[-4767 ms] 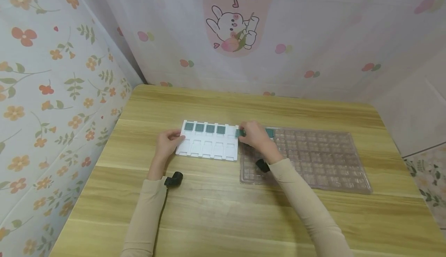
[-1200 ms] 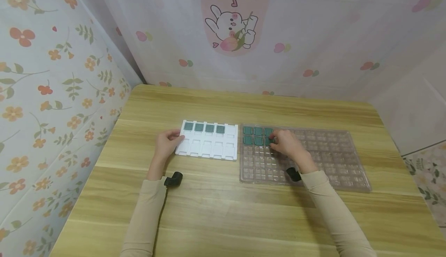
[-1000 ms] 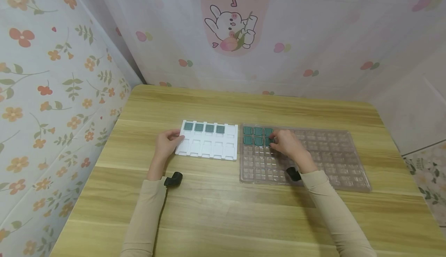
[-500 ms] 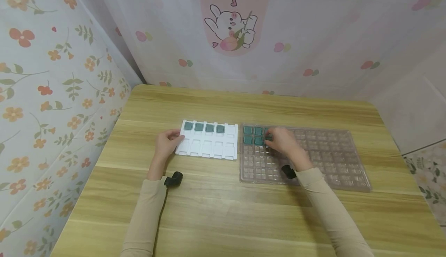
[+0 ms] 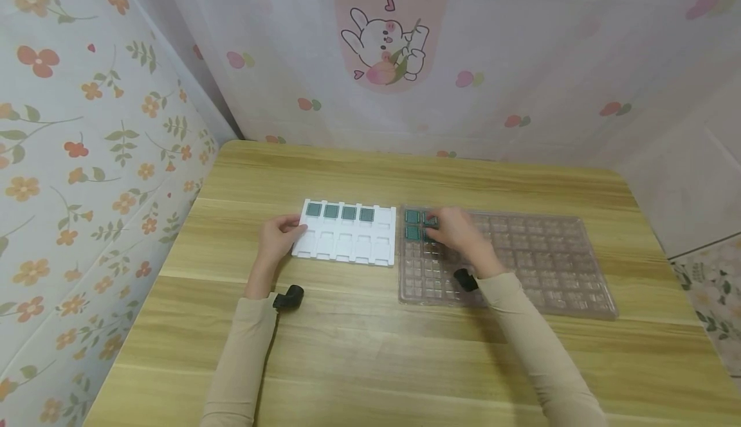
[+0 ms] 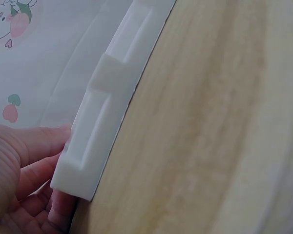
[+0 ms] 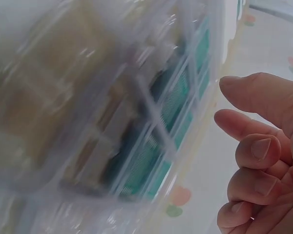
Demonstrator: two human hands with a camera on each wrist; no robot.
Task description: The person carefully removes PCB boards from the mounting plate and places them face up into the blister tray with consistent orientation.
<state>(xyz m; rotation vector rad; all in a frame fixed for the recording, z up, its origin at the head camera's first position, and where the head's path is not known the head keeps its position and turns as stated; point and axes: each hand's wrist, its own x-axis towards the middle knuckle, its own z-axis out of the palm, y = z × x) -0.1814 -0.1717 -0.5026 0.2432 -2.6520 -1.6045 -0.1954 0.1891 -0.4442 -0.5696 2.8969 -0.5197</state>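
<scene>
My left hand holds the near-left side of a white compartment tray; the left wrist view shows the thumb on its rim and fingers beneath. Several square green chips sit in the tray's far row. To the right lies a clear plastic tray with many small pockets and more green chips in its far-left corner. My right hand is over those chips, its thumb and index finger near the second column and hiding part of it. In the right wrist view nothing is between thumb and index finger.
Both trays lie side by side on a wood-grain table. A black wrist piece sits at the left cuff and another black piece at the right. A printed curtain hangs behind, and a floral one at left.
Some seconds ago the right hand held a green chip between the two trays. Over the last second it has slid left across the chips in the clear tray. The left hand has stayed put.
</scene>
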